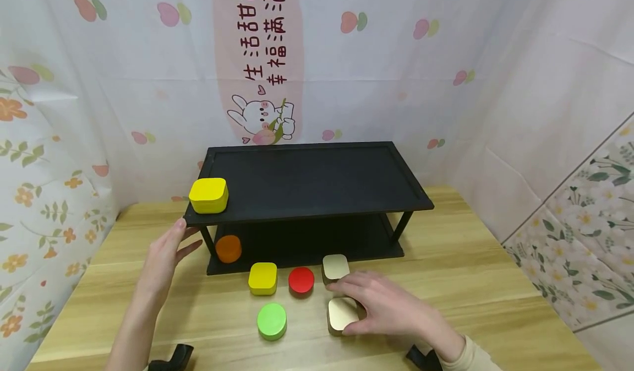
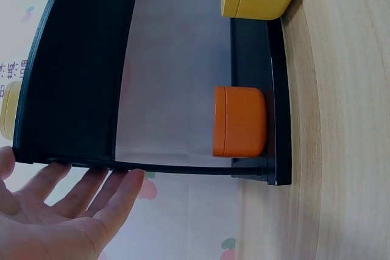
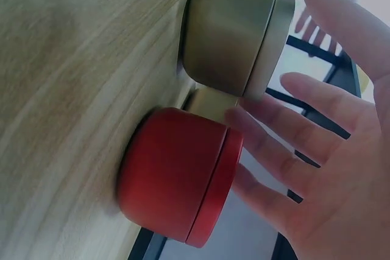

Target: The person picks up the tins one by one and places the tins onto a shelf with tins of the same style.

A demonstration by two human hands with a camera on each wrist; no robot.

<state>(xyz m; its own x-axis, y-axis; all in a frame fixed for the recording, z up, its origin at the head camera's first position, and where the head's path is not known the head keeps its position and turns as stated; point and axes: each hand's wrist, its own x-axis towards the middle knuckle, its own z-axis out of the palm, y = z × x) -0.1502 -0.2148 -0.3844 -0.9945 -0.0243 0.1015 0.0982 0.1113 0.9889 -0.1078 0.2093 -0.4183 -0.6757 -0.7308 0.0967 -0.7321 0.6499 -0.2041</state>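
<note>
My left hand [image 1: 160, 258] is at the near left corner of a black two-level shelf [image 1: 307, 178]. Its thumb rests at the top board's edge, and its relaxed fingers [image 2: 125, 196] touch the side. My right hand [image 1: 373, 305] is spread over two cream rounded-square tins, a nearer one [image 1: 342, 314] by the thumb and a farther one [image 1: 335, 267] by the fingertips. In the right wrist view, the fingers are loosely bent beside a gold-cream tin [image 3: 231, 31] and a red round tin [image 3: 173, 175]. I cannot tell whether that red tin shows in the head view.
A yellow tin [image 1: 209, 196] sits on the top board's left corner. An orange round tin [image 1: 228, 249] stands on the lower board. In front are another yellow tin [image 1: 263, 278], a red tin [image 1: 301, 281] and a green tin [image 1: 272, 321]. Patterned curtains [image 1: 346, 85] hang behind.
</note>
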